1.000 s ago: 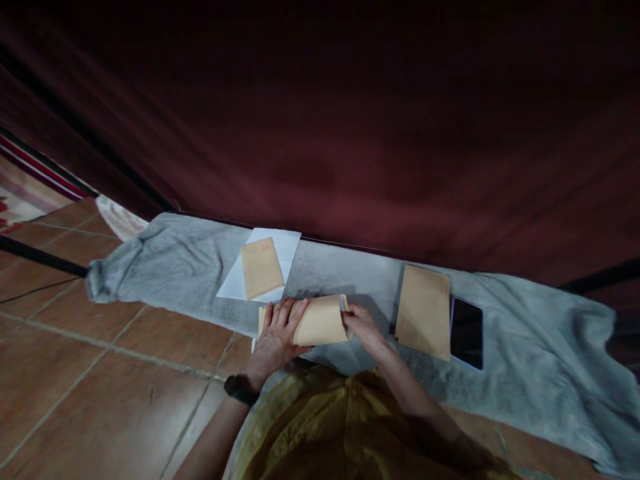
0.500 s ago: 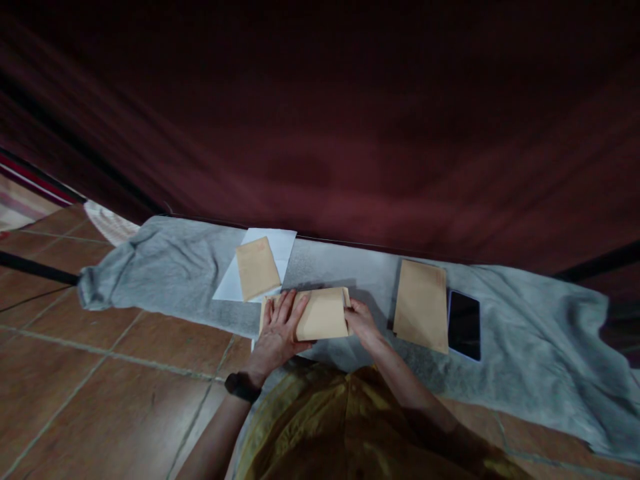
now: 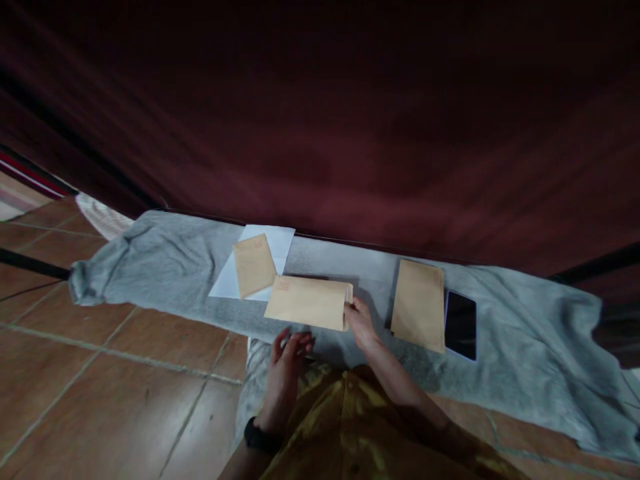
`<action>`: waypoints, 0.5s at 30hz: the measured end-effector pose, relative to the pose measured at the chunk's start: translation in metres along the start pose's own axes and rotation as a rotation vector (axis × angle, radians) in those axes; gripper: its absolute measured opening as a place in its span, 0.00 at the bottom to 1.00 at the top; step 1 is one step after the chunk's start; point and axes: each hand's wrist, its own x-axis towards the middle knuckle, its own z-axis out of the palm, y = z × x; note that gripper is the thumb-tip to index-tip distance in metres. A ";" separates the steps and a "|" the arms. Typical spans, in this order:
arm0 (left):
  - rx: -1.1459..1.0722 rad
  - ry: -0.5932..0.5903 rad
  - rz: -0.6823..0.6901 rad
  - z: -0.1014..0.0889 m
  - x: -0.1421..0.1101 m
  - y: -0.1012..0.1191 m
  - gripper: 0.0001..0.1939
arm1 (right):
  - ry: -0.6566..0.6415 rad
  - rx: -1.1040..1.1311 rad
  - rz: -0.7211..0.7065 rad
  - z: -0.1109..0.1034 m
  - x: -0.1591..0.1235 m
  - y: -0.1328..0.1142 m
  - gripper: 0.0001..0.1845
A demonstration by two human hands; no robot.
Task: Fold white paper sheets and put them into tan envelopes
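My right hand (image 3: pixel 361 324) grips the open right end of a tan paper envelope (image 3: pixel 309 301), which shows a faint red print at its left end. A sliver of something pale shows at that open end. Just below the envelope's near edge, my left hand (image 3: pixel 289 353) is apart from it, fingers loosely curled but spread and holding nothing. Left of it, a smaller tan envelope (image 3: pixel 255 265) lies on white paper (image 3: pixel 226 283). On the right rests a stack of tan envelopes (image 3: pixel 419 305).
A dark-screened phone (image 3: pixel 461 325) lies right of the stack. Grey cloth (image 3: pixel 525 333) covers the low surface. A dark red curtain (image 3: pixel 320 167) hangs behind it. Tiled floor (image 3: pixel 125 393) shows at the left, with a black bar (image 3: pixel 33 263) near the cloth's end.
My left hand has let go of the envelope and moved down toward my body. The envelope's printed left end is now uncovered. My right hand keeps its grip.
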 end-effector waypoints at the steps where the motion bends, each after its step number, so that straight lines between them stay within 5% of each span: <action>1: -0.147 -0.065 -0.134 0.009 -0.002 0.001 0.23 | -0.002 -0.001 -0.001 0.001 -0.002 0.001 0.17; 5: -0.405 -0.147 -0.320 0.045 0.005 0.012 0.15 | -0.003 -0.020 -0.020 0.004 -0.009 0.004 0.22; 9: -0.431 -0.076 -0.302 0.068 0.022 0.018 0.17 | 0.011 -0.046 -0.036 -0.002 -0.018 0.004 0.23; 15: -0.222 -0.217 -0.179 0.073 0.056 0.037 0.16 | -0.081 -0.051 -0.028 -0.027 -0.027 0.015 0.19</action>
